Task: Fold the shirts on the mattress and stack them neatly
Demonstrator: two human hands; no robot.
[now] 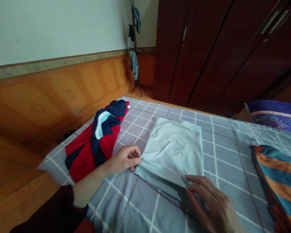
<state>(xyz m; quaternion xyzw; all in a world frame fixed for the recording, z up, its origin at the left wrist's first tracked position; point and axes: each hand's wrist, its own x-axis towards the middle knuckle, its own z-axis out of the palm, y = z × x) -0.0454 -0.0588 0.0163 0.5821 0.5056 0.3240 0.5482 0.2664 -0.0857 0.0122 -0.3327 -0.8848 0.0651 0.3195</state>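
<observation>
A pale mint-grey cloth (174, 145), folded into a rough rectangle, lies on a grey checked bed cover (145, 200). At its near left corner my left hand (128, 158) pinches the edge between thumb and fingers. My right hand (208, 200) is at the near right corner, thumb and index finger on either side of the cloth's edge, with the fabric between them. The near edge shows a shadowed gap between its layers. Some creases run across the top layer.
Left of the cloth lies a red and navy garment (104, 129). An orange and teal striped garment (278, 174) is at the right. Beyond the bed stand a dark red wardrobe (196, 48), a coat stand (135, 42) and a purple item (276, 111).
</observation>
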